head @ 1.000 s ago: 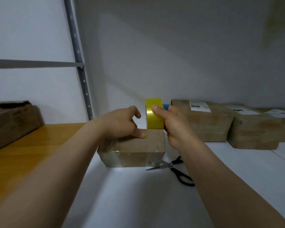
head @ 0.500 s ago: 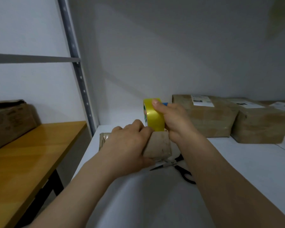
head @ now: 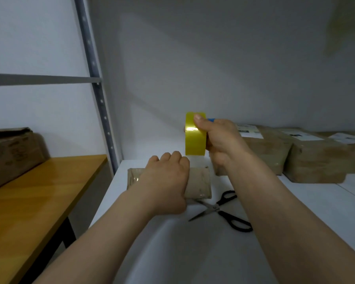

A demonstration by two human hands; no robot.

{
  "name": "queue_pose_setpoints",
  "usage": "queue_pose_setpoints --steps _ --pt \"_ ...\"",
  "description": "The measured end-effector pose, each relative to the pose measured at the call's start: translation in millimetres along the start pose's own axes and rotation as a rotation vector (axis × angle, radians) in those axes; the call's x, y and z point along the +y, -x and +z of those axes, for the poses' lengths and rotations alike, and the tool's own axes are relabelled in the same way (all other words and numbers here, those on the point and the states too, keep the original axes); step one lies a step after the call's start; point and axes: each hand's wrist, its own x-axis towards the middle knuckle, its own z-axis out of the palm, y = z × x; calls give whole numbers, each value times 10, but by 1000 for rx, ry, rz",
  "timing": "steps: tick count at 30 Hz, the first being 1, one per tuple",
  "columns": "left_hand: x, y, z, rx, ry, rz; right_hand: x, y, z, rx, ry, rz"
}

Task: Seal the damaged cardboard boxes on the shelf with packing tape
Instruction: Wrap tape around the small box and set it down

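Two larger brown cardboard boxes (head: 316,167) with white labels sit behind and right of the small brown cardboard box (head: 200,182), black-handled scissors (head: 223,210) just right of its near edge. My left hand (head: 168,181) grips that box, hiding its middle; my right hand (head: 221,140) clasps the yellow roll of packing tape (head: 195,142) above its far edge. White shelf (head: 193,253) beneath it, orange wooden table (head: 39,191) to its left, grey wall (head: 213,68) behind

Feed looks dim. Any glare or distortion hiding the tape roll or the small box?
Head view: dim, soft shadows; one glare streak across the yellow tape roll; small box partly under the left hand; shelf post slants from wide-angle distortion.
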Motion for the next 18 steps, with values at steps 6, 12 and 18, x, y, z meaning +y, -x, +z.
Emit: queue_pose_setpoints --steps 6,12,18 --pt "192 43 19 8 -79 -11 -86 94 34 29 -46 22" --pt "284 52 -8 -21 -93 -28 -42 319 14 41 -26 10" --pt "285 17 -40 -34 -85 -14 -227 484 -54 95 -70 -56"
